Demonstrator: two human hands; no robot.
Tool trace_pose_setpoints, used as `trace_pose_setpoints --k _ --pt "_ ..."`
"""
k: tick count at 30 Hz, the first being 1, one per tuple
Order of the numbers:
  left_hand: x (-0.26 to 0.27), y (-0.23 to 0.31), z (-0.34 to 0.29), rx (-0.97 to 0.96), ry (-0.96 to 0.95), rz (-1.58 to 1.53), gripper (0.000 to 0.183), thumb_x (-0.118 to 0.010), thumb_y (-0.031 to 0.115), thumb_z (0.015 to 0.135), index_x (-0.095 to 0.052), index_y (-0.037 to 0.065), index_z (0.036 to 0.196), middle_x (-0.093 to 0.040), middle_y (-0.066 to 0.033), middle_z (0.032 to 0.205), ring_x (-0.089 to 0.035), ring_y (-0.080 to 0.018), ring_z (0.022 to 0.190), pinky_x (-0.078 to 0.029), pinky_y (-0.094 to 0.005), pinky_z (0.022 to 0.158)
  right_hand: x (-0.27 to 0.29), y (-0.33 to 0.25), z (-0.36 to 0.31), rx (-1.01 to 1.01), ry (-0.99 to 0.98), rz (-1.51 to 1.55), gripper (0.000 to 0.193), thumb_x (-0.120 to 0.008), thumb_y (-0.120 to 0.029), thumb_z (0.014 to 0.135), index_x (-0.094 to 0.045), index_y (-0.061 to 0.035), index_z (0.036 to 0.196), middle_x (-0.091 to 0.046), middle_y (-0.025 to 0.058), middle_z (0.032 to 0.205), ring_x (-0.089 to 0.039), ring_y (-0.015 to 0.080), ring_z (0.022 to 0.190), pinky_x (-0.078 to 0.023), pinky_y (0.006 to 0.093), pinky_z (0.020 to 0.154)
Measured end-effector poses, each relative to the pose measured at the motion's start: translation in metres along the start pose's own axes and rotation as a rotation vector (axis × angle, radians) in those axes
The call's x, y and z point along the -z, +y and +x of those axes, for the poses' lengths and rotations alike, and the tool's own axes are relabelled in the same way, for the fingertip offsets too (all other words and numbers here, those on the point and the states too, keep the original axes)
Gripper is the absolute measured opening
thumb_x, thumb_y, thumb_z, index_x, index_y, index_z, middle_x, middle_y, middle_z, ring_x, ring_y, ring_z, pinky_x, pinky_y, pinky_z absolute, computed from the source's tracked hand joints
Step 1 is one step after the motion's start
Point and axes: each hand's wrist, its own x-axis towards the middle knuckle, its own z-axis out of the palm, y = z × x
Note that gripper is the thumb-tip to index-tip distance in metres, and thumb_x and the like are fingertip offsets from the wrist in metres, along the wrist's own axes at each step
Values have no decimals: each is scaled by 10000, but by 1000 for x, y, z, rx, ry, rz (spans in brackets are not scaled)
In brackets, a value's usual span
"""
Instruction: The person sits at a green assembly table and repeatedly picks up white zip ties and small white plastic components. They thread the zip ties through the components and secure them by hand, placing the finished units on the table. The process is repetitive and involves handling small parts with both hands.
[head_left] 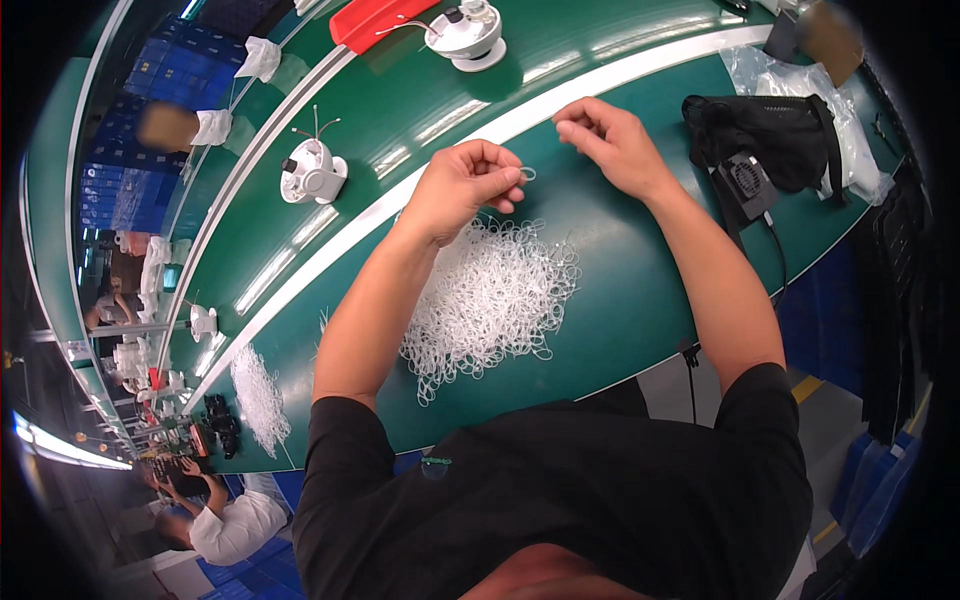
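Close to the near edge of the smooth green desk, a tangled heap of thin, glossy white loops spreads in a springy mound. A smaller heap of similar white strands lies toward the left end. From where I stand, the left hand is up between the large heap and the white strip along the desk's far edge, thumb and forefinger pinched on one small round loop, part of which sticks out past the fingertips. The right hand, apart from it and nearer the far edge, has its fingers loosely curled; I cannot tell whether thumb and forefinger meet or hold anything. Toward the right end, a limp black fabric bag lies against crinkled clear plastic.
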Motion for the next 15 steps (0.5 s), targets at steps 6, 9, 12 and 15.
trace_pose_setpoints --k 6,9,12,15 --pt "-9 -5 4 -41 29 -303 124 -652 48 936 -590 -17 1021 -695 -124 945 -702 -168 771 -608 -269 683 -28 -27 -17 110 -102 112 154 -669 -75 911 -649 -3 1046 -679 41 947 -614 112 861 -505 269 762" --pt "-11 -11 7 -34 -42 -261 170 -683 125 935 -597 12 1028 -680 -92 906 -694 -164 772 -595 -278 675 -25 -23 -16 199 -31 -10 107 -668 -47 892 -657 -2 989 -677 67 901 -632 153 812 -502 292 724" --pt "-10 -9 2 65 -114 -408 203 -690 185 940 -602 24 1028 -683 -98 905 -692 -162 769 -589 -279 665 -24 -32 -16 343 -23 -165 94 -669 -12 873 -660 -11 967 -658 83 878 -629 191 779 -490 310 685" --pt "-7 -15 0 41 -127 -415 161 -687 125 933 -598 16 1012 -687 -108 898 -692 -162 742 -587 -272 639 -27 -34 -17 400 -49 -195 120 -675 10 856 -670 -23 971 -648 88 858 -628 209 765 -479 313 661"
